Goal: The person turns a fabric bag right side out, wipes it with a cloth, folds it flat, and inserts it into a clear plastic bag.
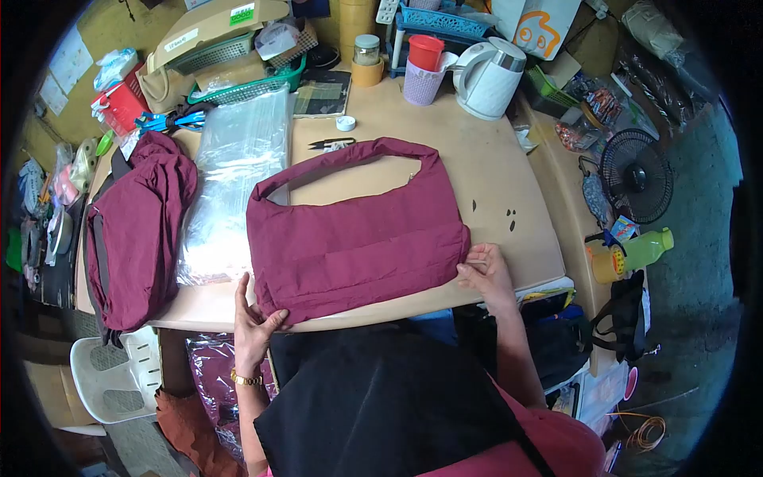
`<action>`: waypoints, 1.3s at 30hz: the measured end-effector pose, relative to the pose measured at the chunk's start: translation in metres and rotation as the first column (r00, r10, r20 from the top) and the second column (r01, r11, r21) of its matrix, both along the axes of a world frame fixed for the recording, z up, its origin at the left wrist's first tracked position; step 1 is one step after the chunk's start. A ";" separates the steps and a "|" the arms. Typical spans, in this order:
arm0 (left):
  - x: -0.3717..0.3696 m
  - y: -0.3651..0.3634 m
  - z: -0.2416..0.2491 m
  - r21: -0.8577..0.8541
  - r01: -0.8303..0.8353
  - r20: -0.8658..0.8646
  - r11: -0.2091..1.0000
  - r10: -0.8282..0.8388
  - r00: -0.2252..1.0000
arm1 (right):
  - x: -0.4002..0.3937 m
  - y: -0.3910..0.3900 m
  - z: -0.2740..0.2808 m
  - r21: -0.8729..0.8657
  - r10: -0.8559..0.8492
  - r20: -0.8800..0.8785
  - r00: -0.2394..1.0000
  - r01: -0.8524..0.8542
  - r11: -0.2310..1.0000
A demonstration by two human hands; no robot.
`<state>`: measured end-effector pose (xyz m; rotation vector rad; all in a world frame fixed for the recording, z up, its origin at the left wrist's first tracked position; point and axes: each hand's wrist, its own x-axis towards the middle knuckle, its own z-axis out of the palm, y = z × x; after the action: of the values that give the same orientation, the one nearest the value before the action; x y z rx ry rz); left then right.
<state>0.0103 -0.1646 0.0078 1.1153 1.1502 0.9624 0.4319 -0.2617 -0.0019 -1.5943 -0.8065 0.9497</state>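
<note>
I have a maroon shoulder bag [358,234] lying flat on the tan table [509,199], its strap arching away from me toward the far side. My left hand [256,318] grips the bag's near left corner, thumb on top of the cloth and fingers tucked at the edge. My right hand [485,270] pinches the near right corner, fingers curled on the fabric at the table's front edge. Just left of the bag lies a stack of clear plastic sleeves [234,183], and beyond that a heap of more maroon bags [135,238]. Small black snips [332,144] rest just past the strap, and a white kettle [489,78] stands farther back.
</note>
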 end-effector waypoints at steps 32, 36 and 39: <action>0.093 0.053 0.080 0.215 0.848 -0.976 0.484 0.074 0.205 | -0.011 0.108 0.110 -0.534 0.713 0.701 -0.026 -0.682 0.500; 0.076 0.042 0.060 0.267 0.822 -0.964 0.503 0.137 0.229 | 0.000 0.094 0.096 -0.478 0.674 0.738 0.013 -0.696 0.536; 0.057 0.035 0.046 0.335 0.758 -0.942 0.560 0.196 0.271 | 0.009 0.085 0.086 -0.494 0.742 0.653 0.151 -0.658 0.568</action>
<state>0.0678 -0.1291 0.0534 2.8565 1.2471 0.2919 0.4407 -0.1768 0.0838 -1.7141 -2.4326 0.7862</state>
